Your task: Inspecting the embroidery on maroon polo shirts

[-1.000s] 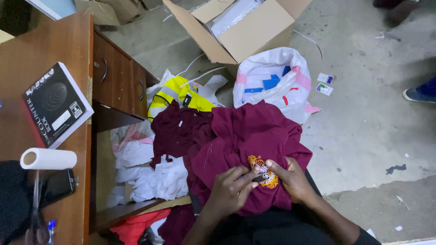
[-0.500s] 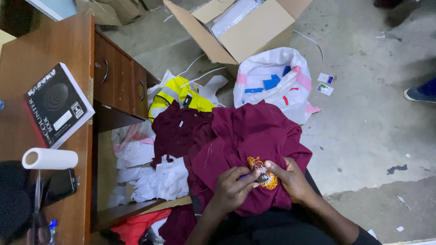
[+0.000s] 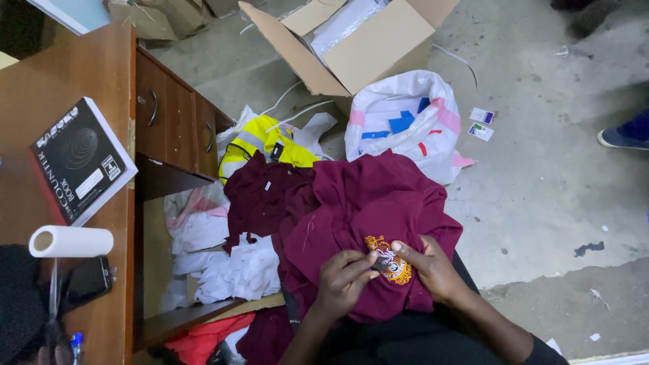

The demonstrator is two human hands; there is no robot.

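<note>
A maroon garment [image 3: 378,203] lies spread over my lap, with a gold and white embroidered badge [image 3: 391,262] near its lower edge. My left hand [image 3: 343,282] pinches the cloth at the badge's left side. My right hand [image 3: 433,269] presses its thumb and fingers on the badge's right side. Both hands touch at the badge. More maroon cloth [image 3: 260,196] is piled to the left of it.
A wooden desk [image 3: 74,74] on the left carries a black book [image 3: 80,161], a white roll [image 3: 71,241] and a phone [image 3: 86,280]. On the floor are an open cardboard box [image 3: 378,47], a white sack [image 3: 412,125], a yellow vest [image 3: 263,142], white scraps [image 3: 236,267] and another person's shoe [image 3: 625,132].
My fingers have shifted a little on the badge, the left fingers drawing closer to the right thumb. The garment has barely moved.
</note>
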